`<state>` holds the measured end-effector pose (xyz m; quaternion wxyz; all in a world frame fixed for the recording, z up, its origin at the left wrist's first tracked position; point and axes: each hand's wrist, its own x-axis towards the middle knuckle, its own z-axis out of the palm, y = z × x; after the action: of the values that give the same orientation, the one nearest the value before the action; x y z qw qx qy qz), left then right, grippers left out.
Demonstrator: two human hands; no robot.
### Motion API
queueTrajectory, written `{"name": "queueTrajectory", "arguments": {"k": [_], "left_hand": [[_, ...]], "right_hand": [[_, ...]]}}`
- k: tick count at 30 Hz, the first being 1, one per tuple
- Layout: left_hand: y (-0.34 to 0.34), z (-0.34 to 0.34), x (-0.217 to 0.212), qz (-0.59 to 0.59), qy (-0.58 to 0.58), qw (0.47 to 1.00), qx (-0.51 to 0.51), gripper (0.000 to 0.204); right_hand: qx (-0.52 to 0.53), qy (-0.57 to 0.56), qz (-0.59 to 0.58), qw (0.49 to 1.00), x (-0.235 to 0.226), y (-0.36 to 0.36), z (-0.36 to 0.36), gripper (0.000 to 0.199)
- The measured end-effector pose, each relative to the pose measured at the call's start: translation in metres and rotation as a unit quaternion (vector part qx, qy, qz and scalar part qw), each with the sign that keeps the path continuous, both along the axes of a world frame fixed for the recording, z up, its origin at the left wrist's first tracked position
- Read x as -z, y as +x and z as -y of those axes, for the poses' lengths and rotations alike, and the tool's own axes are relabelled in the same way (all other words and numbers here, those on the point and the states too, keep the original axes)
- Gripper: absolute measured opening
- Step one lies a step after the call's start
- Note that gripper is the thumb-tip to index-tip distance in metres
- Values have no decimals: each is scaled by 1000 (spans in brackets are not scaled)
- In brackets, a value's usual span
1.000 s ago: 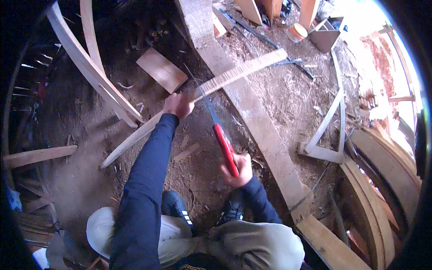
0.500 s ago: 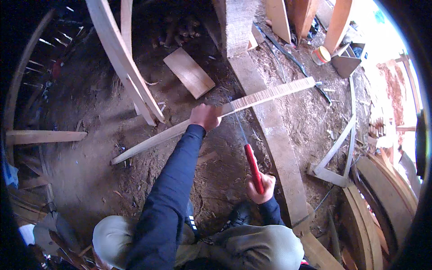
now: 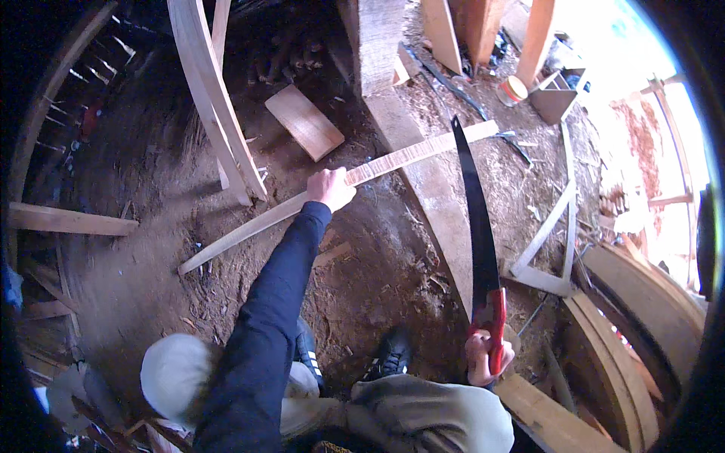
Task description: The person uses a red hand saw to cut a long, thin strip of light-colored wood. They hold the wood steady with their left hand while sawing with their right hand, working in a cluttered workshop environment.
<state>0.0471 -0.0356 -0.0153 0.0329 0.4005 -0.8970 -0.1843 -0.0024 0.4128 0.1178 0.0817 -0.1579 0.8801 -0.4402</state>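
A long, slightly curved wooden strip (image 3: pixel 408 154) lies slantwise, its right part resting across a flat timber beam (image 3: pixel 444 208) on the ground. My left hand (image 3: pixel 330 189) is closed around the strip near its middle. At the lower right my right hand (image 3: pixel 487 359) grips the red handle of a hand saw (image 3: pixel 478 226). The saw's dark blade points away from me with its broad side showing, and its tip overlaps the strip's right part in the picture. Whether the tip touches the wood I cannot tell.
A short board (image 3: pixel 304 122) lies beyond my left hand. Tall curved timbers (image 3: pixel 215 106) stand at the far left, and a thick post (image 3: pixel 377 45) rises ahead. A round tub (image 3: pixel 512 90) and a wooden box (image 3: pixel 555 98) sit at the far right. Curved planks (image 3: pixel 642 294) are stacked rightward.
The saw has left the strip near my left hand and moved right, turning its blade broadside. My right hand has shifted right and nearer to me. My left hand still holds the strip.
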Motion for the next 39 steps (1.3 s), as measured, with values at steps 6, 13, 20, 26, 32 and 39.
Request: {"name": "queueTrajectory", "arguments": {"k": [6, 13, 20, 26, 32, 39], "left_hand": [[-6, 11, -20, 96, 188, 976, 50, 35], [-14, 23, -15, 131, 168, 964, 162, 48], [-32, 45, -55, 226, -31, 925, 305, 59], [-14, 49, -45, 93, 32, 937, 335, 60], [8, 55, -36, -9, 62, 956, 286, 53], [12, 89, -24, -30, 192, 950, 245, 48]], "right_hand": [[-4, -164, -111, 980, -57, -9, -7, 28], [78, -72, -72, 992, -206, -18, 24, 26], [32, 78, -178, 980, -240, 7, 85, 27], [-18, 92, -191, 977, -208, 10, 107, 27], [-8, 62, -171, 983, -201, 7, 107, 26], [-26, 99, -171, 980, -195, 3, 115, 26]]}}
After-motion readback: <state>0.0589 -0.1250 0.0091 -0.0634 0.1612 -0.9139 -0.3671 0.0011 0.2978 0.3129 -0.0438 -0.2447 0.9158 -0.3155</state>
